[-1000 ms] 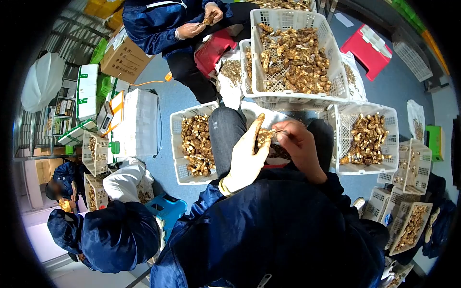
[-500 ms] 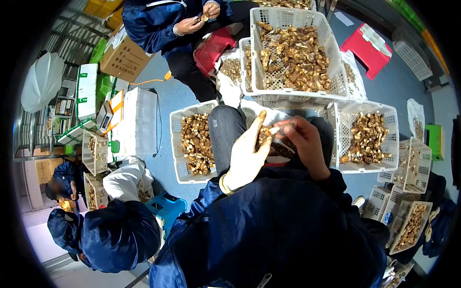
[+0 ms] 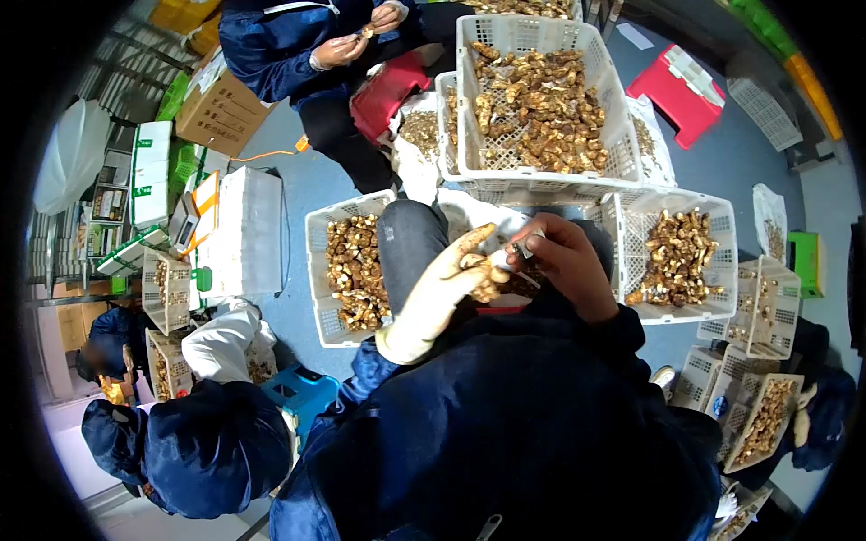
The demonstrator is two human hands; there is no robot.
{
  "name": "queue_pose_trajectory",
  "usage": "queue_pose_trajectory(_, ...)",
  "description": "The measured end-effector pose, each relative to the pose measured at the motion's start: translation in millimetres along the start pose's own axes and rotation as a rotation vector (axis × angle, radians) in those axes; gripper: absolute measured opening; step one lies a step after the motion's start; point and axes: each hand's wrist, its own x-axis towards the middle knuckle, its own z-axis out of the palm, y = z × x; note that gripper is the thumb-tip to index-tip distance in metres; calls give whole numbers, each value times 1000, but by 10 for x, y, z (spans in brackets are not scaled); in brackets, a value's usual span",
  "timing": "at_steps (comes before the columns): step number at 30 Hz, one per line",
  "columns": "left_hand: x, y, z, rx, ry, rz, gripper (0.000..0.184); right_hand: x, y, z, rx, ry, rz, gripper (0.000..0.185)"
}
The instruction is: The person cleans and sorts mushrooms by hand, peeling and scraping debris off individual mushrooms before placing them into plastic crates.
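My left hand [image 3: 444, 287], in a pale, soiled glove, is closed around a mushroom [image 3: 496, 261] above my lap. Its fingers hide part of the mushroom, whose pale end faces my other hand. Pinched in my bare right hand [image 3: 570, 263] is a small metal blade [image 3: 527, 247], close to that pale end; whether the two touch I cannot tell. Beneath both hands, between my knees, a white sack [image 3: 460, 209] and dark scraps show. Left of my knee stands a white crate [image 3: 317, 270] of brown mushrooms, and another such crate [image 3: 729, 261] stands to the right.
Ahead is a large white crate [image 3: 622, 171] of mushrooms, stacked on others. A co-worker's gloved hands [image 3: 338, 51] handle a small piece beyond it. At lower left another person [image 3: 216, 446] bends near a blue stool [image 3: 307, 397]. A red stool [image 3: 681, 95] stands at upper right.
My left fingers have curled more around the mushroom, and it sits lower. My right hand has turned slightly, showing the blade more clearly. The whole view has shifted a little.
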Motion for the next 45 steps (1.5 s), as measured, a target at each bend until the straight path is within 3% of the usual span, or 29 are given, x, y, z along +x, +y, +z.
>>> queue_pose_trajectory(3,-31,105,-161,-6,48,-66,64,101,146,-207,397,-168,-36,13)
queue_pose_trajectory(6,-92,276,-459,67,247,44,50,243,349,-399,191,-34,84,13)
queue_pose_trajectory(7,-128,316,-584,88,337,123,48,326,415,-472,-454,79,71,14)
queue_pose_trajectory(11,-283,229,-1590,354,776,225,48,494,223,-679,-327,234,17,14)
queue_pose_trajectory(12,-315,102,-1952,473,888,240,53,576,123,-844,-468,274,-25,10)
queue_pose_trajectory(13,-374,8,-2196,723,1015,162,56,712,-2,-1022,-609,316,-75,9)
queue_pose_trajectory(14,-457,-95,-2373,974,1137,76,60,924,-151,-1147,-385,477,10,11)
queue_pose_trajectory(15,-517,-173,-2500,978,1099,135,63,1002,-382,-1135,-882,500,53,15)
queue_pose_trajectory(16,-556,-247,-2609,980,1061,193,66,1230,-226,-1685,-910,549,-10,17)
queue_pose_trajectory(18,-594,-339,-2692,784,1017,146,60,1605,-96,-2476,-1268,615,-111,27)
queue_pose_trajectory(22,-585,-277,-2491,639,1087,131,51,2157,86,-2947,-1654,601,-13,29)
queue_pose_trajectory(23,-595,-213,-2422,669,1096,123,50,2263,142,-2974,-1607,598,153,23)
queue_pose_trajectory(27,-588,-168,-2424,667,1121,152,49,2530,279,-2614,-1803,593,38,22)
queue_pose_trajectory(28,-569,-142,-2375,651,1130,168,49,2602,301,-2494,-1753,406,-171,21)
queue_pose_trajectory(30,-553,61,-2156,903,1061,125,44,2783,530,-2455,-1742,-17,-147,20)
queue_pose_trajectory(31,-528,95,-2068,873,1121,28,42,2810,696,-2433,-1583,-153,-325,21)
queue_pose_trajectory(33,-552,86,-2081,943,1109,-63,44,2867,711,-2076,-1504,-353,-128,21)
queue_pose_trajectory(34,-529,85,-2020,1044,1186,56,49,2893,784,-2129,-1587,-373,-100,25)
queue_pose_trajectory(35,-524,133,-2038,875,1181,43,51,3022,1005,-2469,-1625,-386,-164,22)
queue_pose_trajectory(36,-533,155,-2046,711,1125,36,53,3018,997,-2540,-1688,-352,34,18)
queue_pose_trajectory(37,-587,178,-2046,714,1144,55,55,2979,1006,-2456,-1724,-313,-170,17)
queue_pose_trajectory(38,-611,140,-2018,723,1141,71,57,2960,968,-2400,-1777,-288,9,15)
queue_pose_trajectory(39,-624,93,-2079,758,1153,87,56,2864,841,-2115,-1788,-233,2,14)
queue_pose_trajectory(40,-640,126,-2063,746,1155,91,55,2852,864,-2093,-1824,-264,-192,15)
queue_pose_trajectory(42,-657,175,-2005,724,1153,92,54,2870,811,-2092,-1858,-217,102,13)
queue_pose_trajectory(45,-600,163,-1979,747,1089,114,55,2833,777,-2284,-1729,-213,0,12)
